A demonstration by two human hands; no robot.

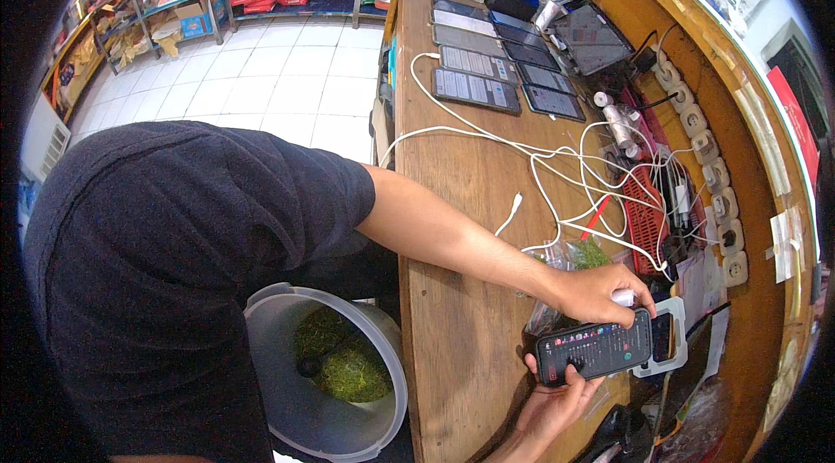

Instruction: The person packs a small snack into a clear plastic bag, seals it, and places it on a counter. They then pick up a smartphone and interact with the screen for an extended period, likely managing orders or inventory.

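A black smartphone (595,347) with a lit dark screen is held over the wooden desk (450,332). My left hand (603,293) grips its far right end, thumb and fingers at the top edge. My right hand (554,401) holds it from below, with the thumb over the screen's lower edge and fingertips at the left end. A small white object (623,297) shows by my left hand. Just beyond the phone lies a grey-white rectangular frame (678,339). Clear plastic bags, one with green material (587,254), lie beside my left wrist.
White charging cables (483,132) tangle across the desk. Several phones (476,92) lie in rows near a tablet (590,36). A red plastic basket (642,218) stands before wall sockets (716,174). A translucent bucket (398,365) is beside the desk edge.
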